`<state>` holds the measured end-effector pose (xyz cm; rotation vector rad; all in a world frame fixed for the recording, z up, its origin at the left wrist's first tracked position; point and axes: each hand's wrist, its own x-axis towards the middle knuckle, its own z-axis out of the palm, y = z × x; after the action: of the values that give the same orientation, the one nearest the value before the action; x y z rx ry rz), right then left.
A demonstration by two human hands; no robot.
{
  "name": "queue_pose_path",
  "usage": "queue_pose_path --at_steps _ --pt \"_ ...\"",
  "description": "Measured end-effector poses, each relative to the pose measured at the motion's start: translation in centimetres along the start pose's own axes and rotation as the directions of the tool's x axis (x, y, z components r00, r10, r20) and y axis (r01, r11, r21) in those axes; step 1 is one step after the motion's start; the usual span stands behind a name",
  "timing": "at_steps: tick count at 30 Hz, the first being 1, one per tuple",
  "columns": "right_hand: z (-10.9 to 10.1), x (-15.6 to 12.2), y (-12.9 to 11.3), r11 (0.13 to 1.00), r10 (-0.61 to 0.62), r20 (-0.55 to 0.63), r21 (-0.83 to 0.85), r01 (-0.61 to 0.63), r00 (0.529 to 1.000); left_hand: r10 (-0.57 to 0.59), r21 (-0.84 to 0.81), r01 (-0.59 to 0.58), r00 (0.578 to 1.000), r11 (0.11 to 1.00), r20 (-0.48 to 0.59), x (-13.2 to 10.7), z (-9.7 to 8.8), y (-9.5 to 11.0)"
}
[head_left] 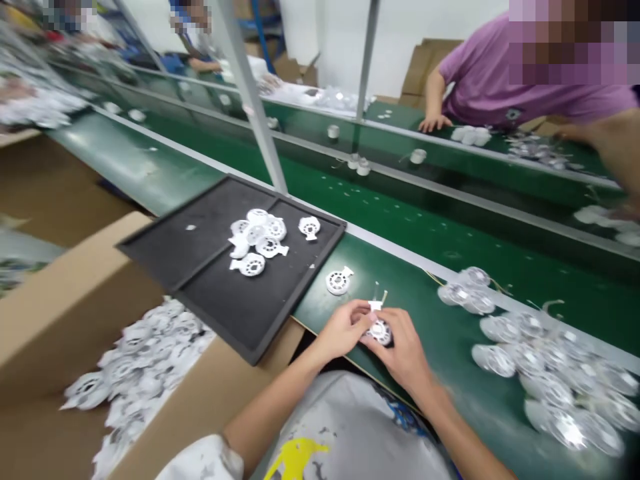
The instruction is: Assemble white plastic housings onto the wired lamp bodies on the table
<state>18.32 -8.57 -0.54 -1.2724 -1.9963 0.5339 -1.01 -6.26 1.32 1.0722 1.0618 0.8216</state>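
Note:
My left hand (341, 331) and my right hand (401, 353) meet over the green conveyor belt (440, 333), both pinching a round white plastic disc (380, 332) with slots. A small white piece with thin wires (376, 299) sticks up from it. A similar disc (339, 281) lies alone on the belt just beyond my left hand. A black compartment tray (280, 300) rests on the belt edge, holding a heap of white discs (257, 240). Clear domed plastic covers (550, 373) are piled to the right of my right hand.
An open cardboard box (65, 320) full of white discs (140, 360) stands at lower left. Beyond the belt run a second conveyor, metal posts and a co-worker in a purple shirt (530, 73), whose hand (435, 122) rests near white parts.

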Motion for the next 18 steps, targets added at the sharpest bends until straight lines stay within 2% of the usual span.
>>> queue_pose_path --at_steps 4,7,10,12,15,18 --pt "0.7 -0.3 -0.9 0.99 -0.099 -0.138 0.083 0.111 0.985 -0.072 -0.115 0.078 0.996 0.99 0.054 -1.2 -0.2 0.7" --pt "1.4 -0.1 -0.8 0.985 -0.103 -0.146 0.124 0.121 0.984 -0.098 -0.174 0.102 0.995 0.979 0.032 -2.1 -0.3 0.4" --pt "2.4 0.2 -0.1 0.985 0.025 -0.026 0.174 -0.02 0.999 -0.085 -0.198 0.059 0.989 0.978 -0.123 -2.2 0.0 -0.6" --pt "2.8 0.5 0.6 0.959 0.136 0.075 0.241 -0.15 0.988 -0.061 -0.212 0.015 0.975 0.977 -0.215 -1.9 0.4 -1.2" --pt "2.7 0.9 1.1 0.869 0.268 0.172 0.382 -0.315 0.948 -0.031 -0.227 -0.036 0.957 0.973 -0.287 -0.9 1.1 -1.7" --pt "1.8 1.7 0.6 0.765 0.334 0.23 0.5 -0.405 0.914 -0.011 -0.236 -0.066 0.951 0.969 -0.31 0.1 1.5 -1.1"
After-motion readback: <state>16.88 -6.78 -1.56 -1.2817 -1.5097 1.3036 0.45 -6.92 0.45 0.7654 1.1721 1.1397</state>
